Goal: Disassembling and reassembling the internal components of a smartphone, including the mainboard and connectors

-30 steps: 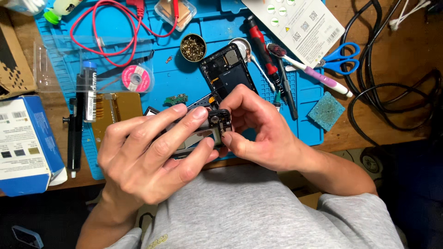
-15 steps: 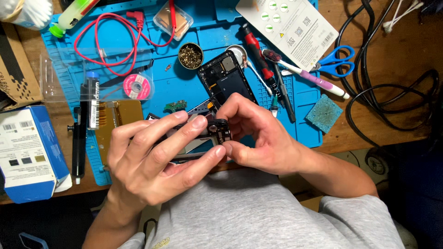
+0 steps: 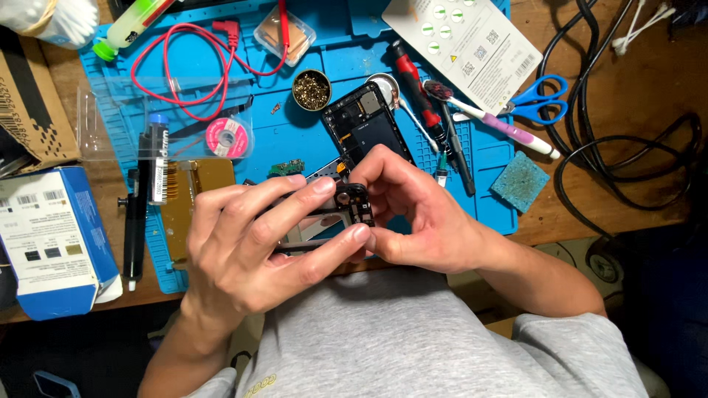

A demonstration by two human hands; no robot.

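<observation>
My left hand (image 3: 258, 243) and my right hand (image 3: 413, 214) meet over the near edge of the blue work mat (image 3: 310, 140). Between their fingertips they pinch a small black phone part (image 3: 354, 203) with a round lens-like opening. Thin metal tweezers (image 3: 302, 242) run under my left fingers. Just behind the hands lies an opened black phone frame (image 3: 365, 125), partly hidden by my right fingers. A small green circuit board (image 3: 286, 168) lies beside my left index finger.
Red test leads (image 3: 192, 66), a tin of brass shavings (image 3: 310, 90), a pink solder wick spool (image 3: 225, 135), a red-handled screwdriver (image 3: 413, 81), blue scissors (image 3: 538, 96), a blue sponge (image 3: 520, 180) and a blue-and-white box (image 3: 48, 236) surround the mat. Black cables (image 3: 627, 133) lie at right.
Both hands have stayed together on the small black part, shifting slightly. The view has tilted a little, so the mat and tools sit lower in the picture.
</observation>
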